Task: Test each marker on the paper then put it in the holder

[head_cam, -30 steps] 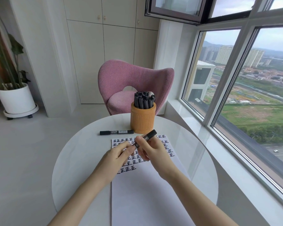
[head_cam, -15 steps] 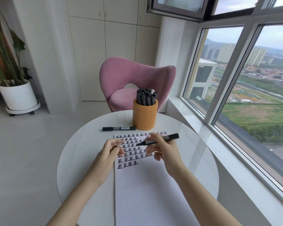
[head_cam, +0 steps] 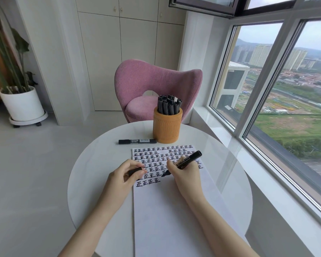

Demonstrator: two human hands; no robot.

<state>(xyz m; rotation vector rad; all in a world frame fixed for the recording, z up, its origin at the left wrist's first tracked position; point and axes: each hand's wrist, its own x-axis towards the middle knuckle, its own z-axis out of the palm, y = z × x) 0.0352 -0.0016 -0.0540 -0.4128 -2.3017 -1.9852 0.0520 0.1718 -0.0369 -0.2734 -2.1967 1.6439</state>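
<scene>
Holder (head_cam: 166,127) is crammed with stored markers (head_cam: 169,105), so most of the job looks done. Paper (head_cam: 174,210) lies just in front of the holder, its top rows full of test marks. Right hand (head_cam: 185,171) grips an uncapped marker (head_cam: 185,161), tip down at the paper. Left hand (head_cam: 126,175) pinches the cap (head_cam: 135,171). A loose marker (head_cam: 137,141) lies just left of the holder, probably untested. Tip contact is unclear, and the count in the holder is hidden.

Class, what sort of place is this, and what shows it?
Probably a high-rise flat's window nook: pink upholstered chair, round white table, tall windows over a city far below.
</scene>
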